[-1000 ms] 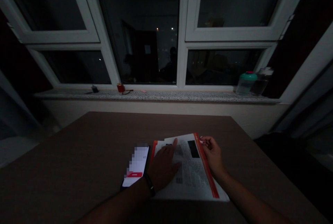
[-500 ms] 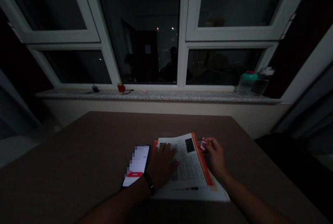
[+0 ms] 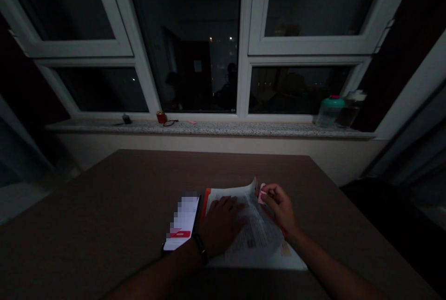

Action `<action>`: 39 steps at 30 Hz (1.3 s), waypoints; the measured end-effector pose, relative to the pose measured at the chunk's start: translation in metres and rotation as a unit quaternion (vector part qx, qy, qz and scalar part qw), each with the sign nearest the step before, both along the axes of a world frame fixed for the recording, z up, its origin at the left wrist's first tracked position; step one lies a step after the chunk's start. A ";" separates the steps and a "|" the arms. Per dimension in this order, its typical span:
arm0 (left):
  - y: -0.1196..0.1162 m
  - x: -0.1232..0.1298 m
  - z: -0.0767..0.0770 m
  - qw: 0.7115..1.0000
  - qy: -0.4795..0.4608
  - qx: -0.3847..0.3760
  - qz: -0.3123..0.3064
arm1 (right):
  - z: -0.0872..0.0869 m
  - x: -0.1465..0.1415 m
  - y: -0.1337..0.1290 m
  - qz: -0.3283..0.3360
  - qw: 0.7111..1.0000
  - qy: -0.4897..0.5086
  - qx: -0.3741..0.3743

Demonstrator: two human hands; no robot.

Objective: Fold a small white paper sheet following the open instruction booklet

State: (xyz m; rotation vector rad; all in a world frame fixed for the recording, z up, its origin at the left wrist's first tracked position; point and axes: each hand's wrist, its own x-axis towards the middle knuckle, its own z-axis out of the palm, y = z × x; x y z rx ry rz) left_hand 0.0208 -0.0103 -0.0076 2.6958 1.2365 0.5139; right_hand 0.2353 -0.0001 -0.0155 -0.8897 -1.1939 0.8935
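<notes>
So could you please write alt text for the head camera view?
In a dim room, a left hand presses on an open booklet while the right hand lifts a page; a lit phone lies beside it on the table.

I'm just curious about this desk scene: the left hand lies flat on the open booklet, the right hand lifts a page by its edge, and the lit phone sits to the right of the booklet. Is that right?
Not quite. In the head view the lit phone lies to the left of the open booklet, beside the left hand. The rest holds: that hand lies flat on the booklet, and the right hand lifts a page by its edge.
</notes>
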 end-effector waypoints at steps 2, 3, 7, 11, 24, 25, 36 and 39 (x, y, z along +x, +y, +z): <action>0.002 -0.001 -0.001 0.999 -0.038 -0.016 -0.013 | -0.002 -0.002 -0.001 0.018 1.000 -0.022 0.003; 0.003 -0.002 -0.002 0.997 -0.066 -0.028 -0.015 | -0.003 -0.003 -0.002 0.023 0.999 -0.039 0.007; 0.009 -0.004 -0.004 0.979 -0.188 -0.081 0.014 | -0.003 -0.005 -0.007 0.036 0.990 -0.135 0.016; 0.013 -0.003 -0.006 0.963 -0.246 -0.108 0.032 | 0.000 -0.007 -0.011 0.071 0.973 -0.221 0.016; 0.007 -0.002 -0.005 0.984 -0.158 -0.075 -0.033 | -0.002 -0.012 -0.012 0.107 0.970 -0.217 0.018; 0.006 -0.001 -0.002 0.986 -0.150 -0.068 -0.040 | -0.002 -0.011 -0.012 0.102 0.971 -0.217 0.017; 0.009 -0.005 -0.015 0.997 -0.064 -0.038 -0.021 | -0.001 0.022 -0.008 0.076 0.943 -0.324 0.030; 0.011 -0.007 -0.019 0.998 -0.045 -0.031 -0.002 | -0.003 0.024 -0.007 0.074 0.931 -0.355 0.038</action>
